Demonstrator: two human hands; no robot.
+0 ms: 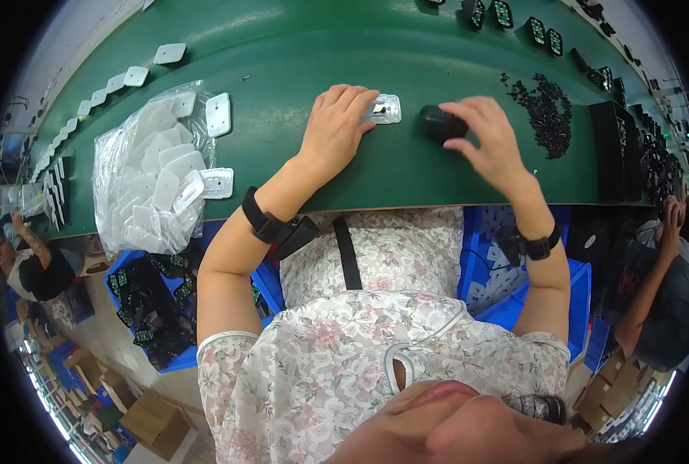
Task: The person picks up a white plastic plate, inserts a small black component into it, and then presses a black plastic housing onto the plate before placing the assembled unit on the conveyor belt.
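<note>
My left hand [335, 127] lies on the green table with its fingers pressed on a small white plastic shell [389, 110]. A tiny dark piece shows in the shell's recess near my fingertips. To the right, my right hand [489, 141] curves its thumb and fingers around a black rounded block [440, 124]; the block and hand are slightly blurred. What kind of thing the block is, I cannot tell. A heap of small black parts [549, 116] lies to the right of this hand.
At left, a clear plastic bag [112, 193] spills white shells; one white plate [218, 114] lies beside it. White plates [136, 76] line the far left. A black bin [611, 151] stands at right. Below the table are blue crates [572, 298]. Other people sit at both sides.
</note>
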